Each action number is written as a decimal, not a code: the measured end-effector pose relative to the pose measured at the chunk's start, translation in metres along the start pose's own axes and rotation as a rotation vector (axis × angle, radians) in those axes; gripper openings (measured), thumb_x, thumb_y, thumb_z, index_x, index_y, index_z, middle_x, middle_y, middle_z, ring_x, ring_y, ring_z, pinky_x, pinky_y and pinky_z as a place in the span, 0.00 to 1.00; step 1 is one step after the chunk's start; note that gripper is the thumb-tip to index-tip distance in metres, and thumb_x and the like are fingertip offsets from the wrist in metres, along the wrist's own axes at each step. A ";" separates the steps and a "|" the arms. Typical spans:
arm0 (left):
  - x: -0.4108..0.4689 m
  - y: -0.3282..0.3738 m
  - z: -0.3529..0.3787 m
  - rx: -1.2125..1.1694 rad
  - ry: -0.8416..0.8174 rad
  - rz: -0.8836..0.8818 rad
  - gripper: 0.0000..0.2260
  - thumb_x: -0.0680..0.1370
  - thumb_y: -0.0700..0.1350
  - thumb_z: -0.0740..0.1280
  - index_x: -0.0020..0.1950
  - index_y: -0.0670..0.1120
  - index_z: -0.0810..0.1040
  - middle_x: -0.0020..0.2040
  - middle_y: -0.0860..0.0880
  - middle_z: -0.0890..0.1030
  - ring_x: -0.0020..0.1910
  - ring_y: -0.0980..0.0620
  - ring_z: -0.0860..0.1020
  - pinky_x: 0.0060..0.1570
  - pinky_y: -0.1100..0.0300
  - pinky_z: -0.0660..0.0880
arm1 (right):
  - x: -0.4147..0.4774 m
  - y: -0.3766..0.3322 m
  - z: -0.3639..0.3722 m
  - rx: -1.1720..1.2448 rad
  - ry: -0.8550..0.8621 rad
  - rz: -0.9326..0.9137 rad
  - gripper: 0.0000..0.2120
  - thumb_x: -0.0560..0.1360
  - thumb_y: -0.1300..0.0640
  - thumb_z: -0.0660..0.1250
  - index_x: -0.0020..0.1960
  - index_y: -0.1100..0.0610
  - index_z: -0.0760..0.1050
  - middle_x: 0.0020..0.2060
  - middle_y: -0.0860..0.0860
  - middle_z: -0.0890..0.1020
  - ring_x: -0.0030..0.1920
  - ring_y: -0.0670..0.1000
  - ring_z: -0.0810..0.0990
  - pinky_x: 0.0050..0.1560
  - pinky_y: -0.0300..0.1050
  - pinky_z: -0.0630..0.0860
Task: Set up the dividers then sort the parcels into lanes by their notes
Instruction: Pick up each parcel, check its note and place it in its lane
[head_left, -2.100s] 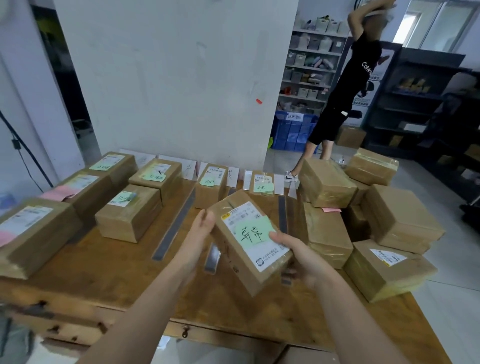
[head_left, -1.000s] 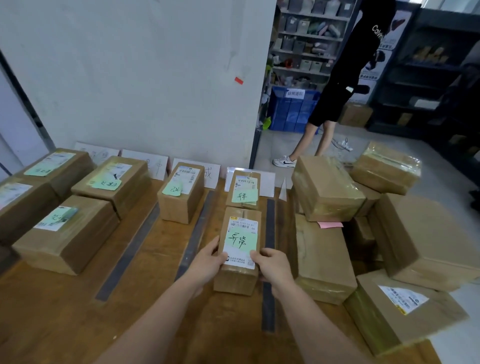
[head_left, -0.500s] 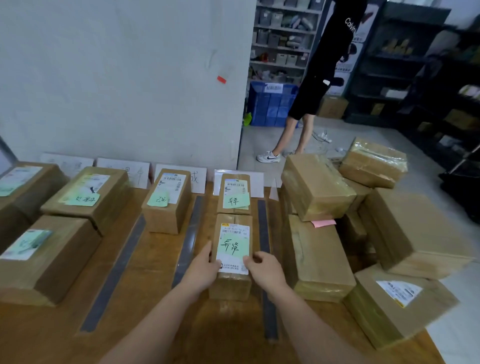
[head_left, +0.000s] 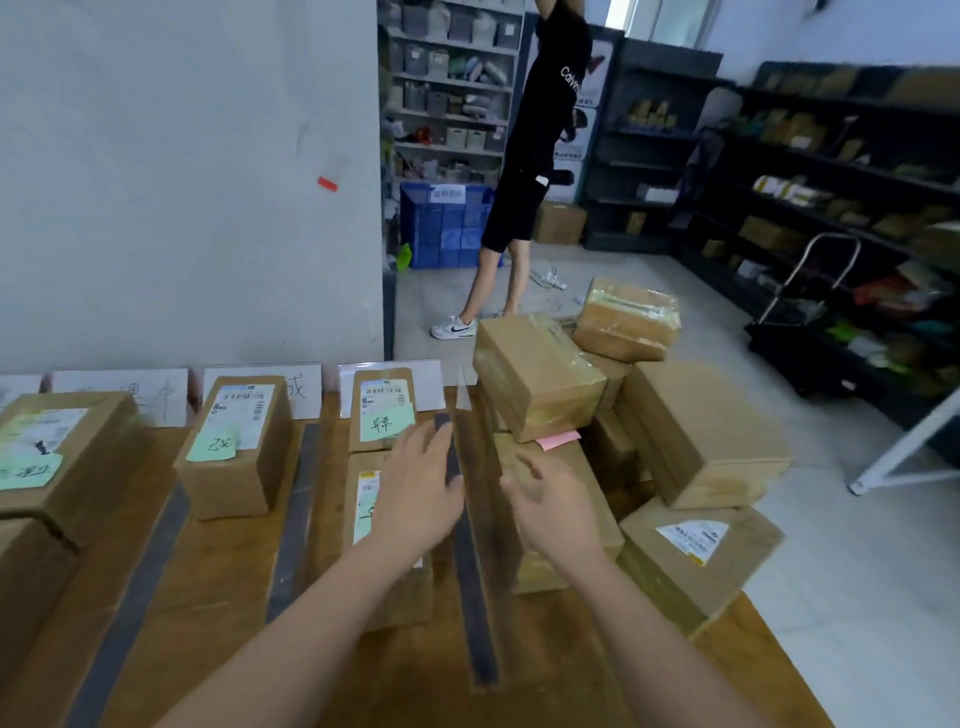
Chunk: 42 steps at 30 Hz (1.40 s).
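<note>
The parcel (head_left: 366, 512) you were gripping with both hands half a second ago now lies flat on the table (head_left: 234, 654), and your hands have come off it. Your left hand (head_left: 418, 488) floats above its far end with the fingers loose and nothing in them. Your right hand (head_left: 556, 506), equally slack and empty, has swung out toward the unsorted pile (head_left: 537, 379). That reads as one parcel sorted and the next pick about to begin. The parcel sits in the lane between the two dark dividers (head_left: 470, 571), directly in front of the rear parcel (head_left: 382, 395) with a green note (head_left: 387, 423). Whether the two touch I cannot tell. Your wrist hides most of the near parcel's own note. This lane now holds two parcels, lined up toward the white lane card (head_left: 428, 384) propped at the back. The next lane to your left shows one noted parcel (head_left: 236, 447), and more parcels sit further left, partly cut off. On your right, several parcels are still heaped at the table's edge and beyond it, one of them carrying a pink note (head_left: 558, 439).
</note>
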<state>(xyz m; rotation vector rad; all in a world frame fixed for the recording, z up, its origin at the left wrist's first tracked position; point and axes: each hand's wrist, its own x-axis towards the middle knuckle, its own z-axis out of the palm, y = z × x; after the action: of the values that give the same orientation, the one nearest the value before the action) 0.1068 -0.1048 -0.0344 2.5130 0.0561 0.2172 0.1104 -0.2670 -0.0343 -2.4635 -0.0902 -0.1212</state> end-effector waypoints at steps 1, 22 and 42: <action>0.004 0.012 0.004 0.020 -0.021 0.045 0.28 0.80 0.47 0.64 0.78 0.48 0.59 0.78 0.49 0.60 0.77 0.47 0.55 0.76 0.50 0.57 | 0.002 0.006 -0.012 -0.018 0.061 -0.020 0.20 0.78 0.49 0.67 0.68 0.53 0.74 0.62 0.48 0.78 0.64 0.48 0.75 0.62 0.40 0.69; 0.051 0.220 0.157 0.251 -0.301 0.160 0.40 0.75 0.55 0.68 0.80 0.47 0.50 0.79 0.47 0.57 0.78 0.46 0.53 0.75 0.48 0.57 | 0.060 0.212 -0.187 -0.120 0.061 0.151 0.43 0.69 0.36 0.70 0.76 0.53 0.58 0.75 0.55 0.59 0.74 0.56 0.58 0.73 0.55 0.62; 0.039 0.234 0.127 -0.627 0.042 -0.175 0.21 0.78 0.61 0.62 0.71 0.58 0.69 0.64 0.56 0.74 0.65 0.51 0.73 0.66 0.48 0.71 | 0.064 0.203 -0.236 0.884 0.091 -0.035 0.11 0.77 0.56 0.68 0.59 0.53 0.82 0.53 0.45 0.84 0.56 0.42 0.80 0.52 0.35 0.76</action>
<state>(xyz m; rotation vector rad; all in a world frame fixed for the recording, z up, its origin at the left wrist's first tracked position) 0.1639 -0.3650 0.0056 1.8679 0.1930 0.1805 0.1779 -0.5711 0.0305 -1.5731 -0.1164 -0.1650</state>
